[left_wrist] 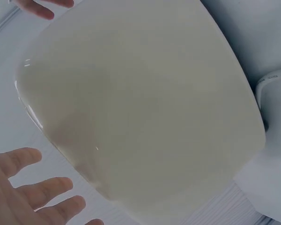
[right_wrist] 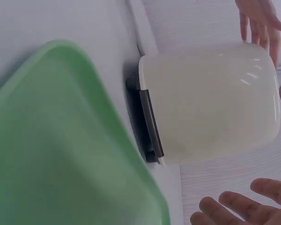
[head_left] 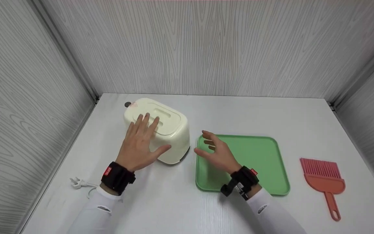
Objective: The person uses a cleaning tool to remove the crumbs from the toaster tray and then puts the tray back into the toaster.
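A cream toaster with a lid over its top stands at an angle on the left part of the table. My left hand spreads its fingers over the near side of that lid; whether they touch it I cannot tell. My right hand is held above the left part of a green tray, fingers loosely bent and apart, with nothing in them. Its fingertips point toward the toaster, with a gap between. The right wrist view shows a dark strip low on the toaster's end.
An orange-red hand brush lies to the right of the tray. A white plug with its cord lies at the left, partly behind my left sleeve. A small dark knob shows by the toaster's far corner. Grey wood-grain panels enclose the table.
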`<state>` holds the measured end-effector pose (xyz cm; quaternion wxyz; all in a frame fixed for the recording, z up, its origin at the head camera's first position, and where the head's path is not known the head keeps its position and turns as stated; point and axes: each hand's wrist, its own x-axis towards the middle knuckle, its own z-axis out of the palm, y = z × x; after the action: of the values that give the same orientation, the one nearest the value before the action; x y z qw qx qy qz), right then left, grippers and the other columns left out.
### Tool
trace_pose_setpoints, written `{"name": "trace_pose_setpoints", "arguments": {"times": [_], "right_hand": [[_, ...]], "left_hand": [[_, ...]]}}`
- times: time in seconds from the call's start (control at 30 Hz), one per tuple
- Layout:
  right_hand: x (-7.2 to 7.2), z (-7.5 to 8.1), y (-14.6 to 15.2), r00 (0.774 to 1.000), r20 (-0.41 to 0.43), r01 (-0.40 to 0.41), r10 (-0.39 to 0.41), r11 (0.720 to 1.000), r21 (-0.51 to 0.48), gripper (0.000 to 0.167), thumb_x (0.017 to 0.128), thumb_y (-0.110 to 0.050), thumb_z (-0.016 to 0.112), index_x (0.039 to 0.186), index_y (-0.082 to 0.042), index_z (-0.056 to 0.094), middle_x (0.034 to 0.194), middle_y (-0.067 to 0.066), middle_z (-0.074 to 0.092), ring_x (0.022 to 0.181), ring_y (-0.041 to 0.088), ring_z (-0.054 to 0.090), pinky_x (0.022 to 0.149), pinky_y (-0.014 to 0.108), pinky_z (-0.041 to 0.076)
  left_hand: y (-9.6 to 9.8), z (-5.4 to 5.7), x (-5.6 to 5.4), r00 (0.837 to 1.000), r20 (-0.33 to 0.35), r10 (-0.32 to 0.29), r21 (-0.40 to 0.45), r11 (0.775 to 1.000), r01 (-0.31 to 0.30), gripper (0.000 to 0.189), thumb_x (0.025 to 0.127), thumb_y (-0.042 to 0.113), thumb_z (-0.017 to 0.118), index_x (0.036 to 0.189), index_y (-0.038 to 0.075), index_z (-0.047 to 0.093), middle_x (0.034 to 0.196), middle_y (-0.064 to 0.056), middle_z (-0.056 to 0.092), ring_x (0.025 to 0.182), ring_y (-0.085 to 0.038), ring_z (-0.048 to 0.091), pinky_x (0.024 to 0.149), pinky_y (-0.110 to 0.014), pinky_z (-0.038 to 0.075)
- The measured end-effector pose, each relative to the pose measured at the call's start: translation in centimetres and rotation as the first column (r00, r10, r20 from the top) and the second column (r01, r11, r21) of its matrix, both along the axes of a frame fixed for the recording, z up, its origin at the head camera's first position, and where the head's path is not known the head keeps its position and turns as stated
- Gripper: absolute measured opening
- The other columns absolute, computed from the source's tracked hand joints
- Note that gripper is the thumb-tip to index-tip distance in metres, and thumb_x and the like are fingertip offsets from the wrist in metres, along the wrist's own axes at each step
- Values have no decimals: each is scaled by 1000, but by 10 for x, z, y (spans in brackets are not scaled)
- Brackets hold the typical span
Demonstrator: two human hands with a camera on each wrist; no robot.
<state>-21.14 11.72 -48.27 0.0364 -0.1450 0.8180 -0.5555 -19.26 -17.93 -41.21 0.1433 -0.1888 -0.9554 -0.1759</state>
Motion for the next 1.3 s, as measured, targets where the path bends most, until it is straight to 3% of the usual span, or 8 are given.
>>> {"name": "trace_pose_setpoints", "arguments": {"times": [0.27,0.43,0.57,0.93,1.3], "right_hand": [[-28,-5,-31,994,108,15,2,987,-157,74,96,-20,77,161,-5,42,160,21,48,145,39,50,121,52,44],[-42,-12,-49,989,140,-9,40,976,-219,82,87,-5,70,162,-2,38,163,19,44,150,40,44,127,52,36],[-48,-14,-56,982,157,-59,102,965,-254,86,82,3,65,163,-3,36,164,17,43,152,38,42,126,51,37],[-44,-24,-60,982,118,-109,146,956,-272,93,77,12,53,165,-6,33,168,13,40,156,34,36,131,52,27],[-25,-26,-60,984,143,-68,110,959,-274,96,78,9,59,168,-10,29,171,11,35,160,33,29,131,55,26]], "left_hand": [[22,13,-25,995,85,-42,-107,993,51,101,93,73,62,164,5,37,169,-29,29,160,-47,20,131,-67,14],[34,12,-33,989,133,-61,-142,987,80,102,95,74,59,165,4,34,170,-30,27,161,-47,18,131,-66,14],[39,7,-37,988,144,-59,-180,980,85,99,98,71,58,166,3,32,169,-32,26,160,-49,18,129,-69,17],[33,1,-38,991,100,-85,-202,974,104,89,100,62,62,166,8,36,168,-31,30,157,-50,26,127,-72,20],[29,2,-34,983,85,-163,-178,968,176,84,99,56,65,164,9,40,167,-30,33,156,-50,27,126,-73,19]]}}
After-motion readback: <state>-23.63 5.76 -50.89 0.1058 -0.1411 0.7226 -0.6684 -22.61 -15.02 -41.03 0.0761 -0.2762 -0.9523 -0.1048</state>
